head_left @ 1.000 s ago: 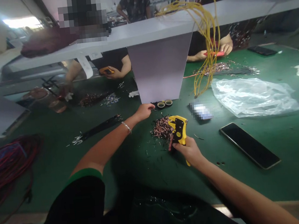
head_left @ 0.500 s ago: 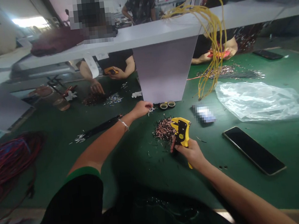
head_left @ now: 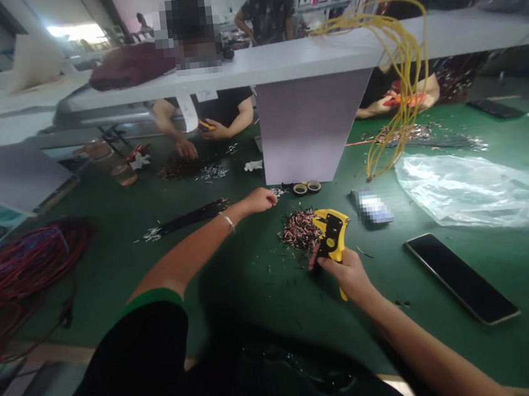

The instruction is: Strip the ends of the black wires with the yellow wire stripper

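My left hand (head_left: 261,200) is beside a small heap of silvery-white bits, perhaps terminals (head_left: 279,192), near the foot of the white panel. Its fingers are pinched together, and whatever is between them is too small to make out. My right hand (head_left: 348,271) grips a yellow-and-black wire stripper (head_left: 333,236), its head pointing away from me. Just left of the stripper's jaws lies a pile of short dark and copper-coloured wire scraps (head_left: 297,229). A bundle of black wires (head_left: 188,218) with pale ends rests left of my left wrist.
Two tape rolls (head_left: 307,188) sit by the white panel (head_left: 314,130). A phone (head_left: 462,278) and a clear plastic bag (head_left: 476,191) lie at right. Yellow wires (head_left: 408,57) hang from the shelf. Red cable coils (head_left: 22,280) lie at left. Co-workers' hands (head_left: 187,148) are across the table.
The whole view has shifted, so things appear further right. My left hand has drawn slightly back from the silvery bits, its fingers closed. My right hand keeps its grip on the wire stripper.
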The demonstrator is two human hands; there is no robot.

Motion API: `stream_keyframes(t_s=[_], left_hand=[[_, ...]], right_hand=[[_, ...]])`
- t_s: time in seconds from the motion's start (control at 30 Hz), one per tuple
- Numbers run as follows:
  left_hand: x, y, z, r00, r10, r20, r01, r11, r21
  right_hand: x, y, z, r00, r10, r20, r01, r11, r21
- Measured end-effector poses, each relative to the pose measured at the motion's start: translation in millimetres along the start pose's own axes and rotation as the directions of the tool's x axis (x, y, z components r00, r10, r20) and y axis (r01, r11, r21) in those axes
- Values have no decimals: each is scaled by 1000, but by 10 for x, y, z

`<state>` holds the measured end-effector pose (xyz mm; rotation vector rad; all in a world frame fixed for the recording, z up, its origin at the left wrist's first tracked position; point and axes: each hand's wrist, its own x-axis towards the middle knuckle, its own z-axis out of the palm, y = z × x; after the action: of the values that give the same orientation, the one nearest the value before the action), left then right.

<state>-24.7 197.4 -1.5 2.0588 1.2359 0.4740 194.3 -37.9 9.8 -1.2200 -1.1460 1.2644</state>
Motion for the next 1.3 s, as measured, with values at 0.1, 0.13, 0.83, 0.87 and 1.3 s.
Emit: stream_keyframes(t_s=[0.1, 0.13, 0.83, 0.87, 1.3], left_hand=[[181, 93, 26, 998, 24, -58, -20, 998, 57], [210, 107, 7, 997, 31, -71, -26, 997, 73], [-1114, -594, -840, 984, -134, -117, 177, 659, 731], [-1108, -583, -811, 986, -129, -107, 165, 644, 747], [-993, -518, -749, 993, -121, 3, 70, 596, 800]], right_hand=[[-3, -13, 3, 1000, -4, 5, 4, 1000, -2], [-4, -14, 3, 1000, -1, 7, 1, 1000, -2], [-32, 36, -54, 999, -34, 16, 36, 989, -146], [-34, 35, -55, 999, -35, 18, 37, 989, -145], [-26, 63, -52, 1000, -23, 17, 25, 992, -120]])
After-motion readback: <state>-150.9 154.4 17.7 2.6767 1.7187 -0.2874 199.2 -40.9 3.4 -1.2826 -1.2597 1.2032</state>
